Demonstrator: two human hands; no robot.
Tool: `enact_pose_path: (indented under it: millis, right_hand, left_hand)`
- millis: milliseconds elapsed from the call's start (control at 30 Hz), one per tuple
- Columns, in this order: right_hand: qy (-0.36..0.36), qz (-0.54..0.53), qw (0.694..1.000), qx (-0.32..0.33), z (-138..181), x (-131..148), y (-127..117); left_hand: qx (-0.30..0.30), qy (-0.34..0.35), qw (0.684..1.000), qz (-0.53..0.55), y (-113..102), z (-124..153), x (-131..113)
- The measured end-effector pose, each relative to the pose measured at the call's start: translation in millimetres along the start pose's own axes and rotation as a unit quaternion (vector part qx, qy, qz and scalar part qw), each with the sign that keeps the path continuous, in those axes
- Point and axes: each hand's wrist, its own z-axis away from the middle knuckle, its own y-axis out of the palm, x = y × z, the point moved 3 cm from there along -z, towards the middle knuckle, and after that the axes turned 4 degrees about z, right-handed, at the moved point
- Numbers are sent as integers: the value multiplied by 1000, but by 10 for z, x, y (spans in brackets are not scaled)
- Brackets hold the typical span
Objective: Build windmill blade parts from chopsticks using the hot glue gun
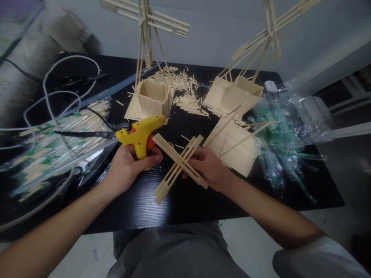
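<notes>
My left hand (131, 164) is wrapped round the handle of a yellow glue gun (142, 133), whose nozzle points up and to the right. In my right hand (207, 168) is a cross of thin wooden sticks (181, 162), pinched near its middle, with its arms slanting across in front of my fingers. Just behind that hand lies a flat wooden panel (239, 148) with several long thin sticks rising from it. The glue gun's nozzle is apart from the stick cross.
Two stick-built windmill models stand at the back, with a left box base (153, 96) and a right box base (242, 92). Cut stick pieces (185, 88) lie between them. Wrapped sticks (66, 135), cables and scissors (84, 134) cover the left; crumpled plastic wrappers (278, 143) lie right.
</notes>
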Motion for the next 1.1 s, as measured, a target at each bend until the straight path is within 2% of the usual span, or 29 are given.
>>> enact_pose_path:
  millis: [233,600,1100]
  right_hand:
    - [2,9,1000,-6,-4,3,-5]
    - [9,5,1000,-5,3,15,9]
    - [1,0,1000,5,-5,-7,-4]
  left_hand:
    - [1,12,1000,6,18,1,-30]
    - [-32,8,999,11,115,-10,-171]
    - [-30,15,999,-11,58,-7,-106]
